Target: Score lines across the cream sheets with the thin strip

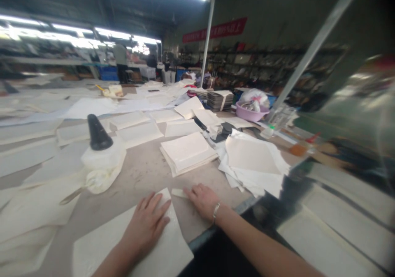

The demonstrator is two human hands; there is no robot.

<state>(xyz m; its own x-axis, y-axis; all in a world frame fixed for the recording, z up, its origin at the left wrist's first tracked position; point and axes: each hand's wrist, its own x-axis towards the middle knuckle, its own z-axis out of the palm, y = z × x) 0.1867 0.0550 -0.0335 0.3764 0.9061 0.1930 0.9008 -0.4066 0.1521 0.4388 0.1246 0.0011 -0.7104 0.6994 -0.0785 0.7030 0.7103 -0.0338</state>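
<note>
My left hand (148, 223) lies flat with fingers spread on a cream-white sheet (168, 252) at the table's near edge. To the right of that sheet, my right hand (203, 201) has its fingers closed on one end of a small pale flat strip (179, 193), whose other end points left along the tabletop. I cannot tell whether the strip is a tool or an offcut. Just beyond my hands is a stack of cream-white panels (188, 151). A whitish, coated container with a black, cone-shaped top (98, 133) stands to the left, a brush-like handle (70, 196) beside it.
Loose white sheets (138, 134) cover the left and far table. At right lie a pile of papers with a beige panel (253, 153), a purple basin (251, 112) and a bottle with orange contents (300, 146). More panels (342, 231) lie beyond the table edge. A metal post (317, 47) rises nearby.
</note>
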